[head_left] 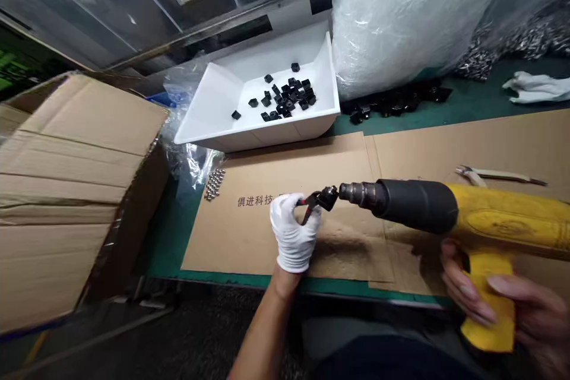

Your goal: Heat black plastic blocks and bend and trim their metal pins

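Note:
My left hand (294, 233), in a white glove, is closed around a small pair of pliers (309, 208). Their jaws grip a small black part (329, 197). A yellow and black heat gun (449, 208) is in my right hand (529, 309), which is bare and wrapped around the yellow handle. The gun's metal nozzle points left, a short gap from the black part. Both hands are above a brown cardboard sheet (276, 249) printed with Chinese characters. A white tray (209, 107) holds several black square parts (289, 95) beyond it.
A large cardboard box (75, 178) stands at the left. Small metal pieces (214, 184) lie on the sheet's near-left corner. A metal-tipped tool (499, 176) lies at right. Beyond are a bulging plastic bag (414, 12), a heap of black parts (392, 101) and a white cloth (537, 88) on a green mat.

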The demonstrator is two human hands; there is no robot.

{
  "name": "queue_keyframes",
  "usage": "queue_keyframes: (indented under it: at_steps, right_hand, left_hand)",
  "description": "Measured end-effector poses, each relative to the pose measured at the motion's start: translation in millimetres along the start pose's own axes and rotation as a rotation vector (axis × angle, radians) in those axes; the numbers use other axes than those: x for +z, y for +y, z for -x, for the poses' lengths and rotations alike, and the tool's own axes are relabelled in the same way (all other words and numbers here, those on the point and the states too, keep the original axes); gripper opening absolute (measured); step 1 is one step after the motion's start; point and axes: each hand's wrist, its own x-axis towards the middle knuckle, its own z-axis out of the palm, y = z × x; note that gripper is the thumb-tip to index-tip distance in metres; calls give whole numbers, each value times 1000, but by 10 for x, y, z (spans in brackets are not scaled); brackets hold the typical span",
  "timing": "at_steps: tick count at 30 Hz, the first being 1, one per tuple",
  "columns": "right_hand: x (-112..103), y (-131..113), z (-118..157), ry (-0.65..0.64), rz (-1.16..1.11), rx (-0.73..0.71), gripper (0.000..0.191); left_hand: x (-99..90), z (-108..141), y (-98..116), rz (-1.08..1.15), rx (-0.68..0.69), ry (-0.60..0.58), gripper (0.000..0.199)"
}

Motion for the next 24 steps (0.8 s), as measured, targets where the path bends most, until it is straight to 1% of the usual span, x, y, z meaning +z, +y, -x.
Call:
queue_keyframes:
  at_steps: [4,10,18,24]
  right_hand:
    - [-3,9,-19,19,-10,-6,42]
    - [57,-3,-4,73,-56,17,40]
    - [23,-18,-11,58,1,16,41]
    - [56,-33,-19,93,27,13,41]
  left_hand:
    - [21,-4,-8,-4,1,-3,28]
    - [16,-8,-9,-23,5,-2,28]
    - [30,-8,-4,-83,33,51,29]
    - [18,3,9,-127,48,72,32]
